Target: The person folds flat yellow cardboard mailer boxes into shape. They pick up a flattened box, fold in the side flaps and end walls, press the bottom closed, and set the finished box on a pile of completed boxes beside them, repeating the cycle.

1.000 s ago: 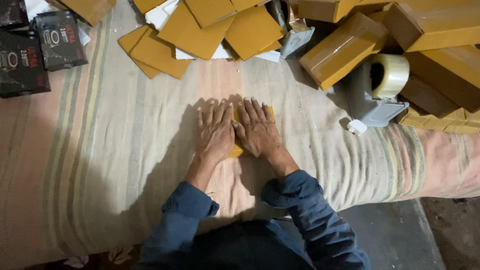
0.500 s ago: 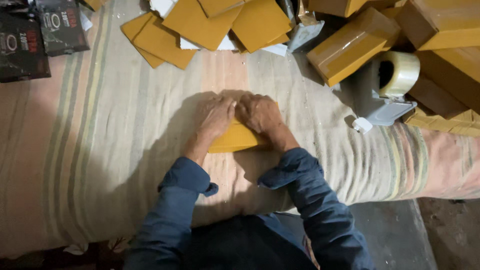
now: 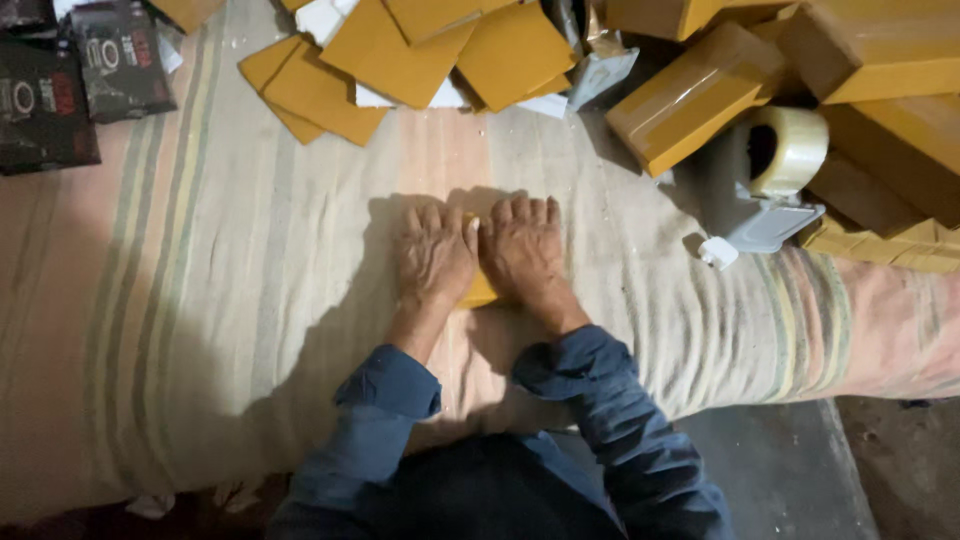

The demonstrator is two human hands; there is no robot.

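Both your left hand (image 3: 435, 252) and right hand (image 3: 523, 250) lay flat, side by side, pressing the yellow card piece (image 3: 478, 290) directly beneath them onto the striped bed cover (image 3: 200, 300), neither nearer

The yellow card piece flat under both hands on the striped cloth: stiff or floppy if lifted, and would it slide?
The yellow card piece is probably thin, light and bendable, since it lies flat beneath the left hand and right hand. The coarse striped cloth would likely resist sliding. Unlikely to roll.

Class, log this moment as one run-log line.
left hand: flat on yellow cardboard piece | right hand: flat on it, beside left | surface: striped cloth | nearby: grey tape dispenser
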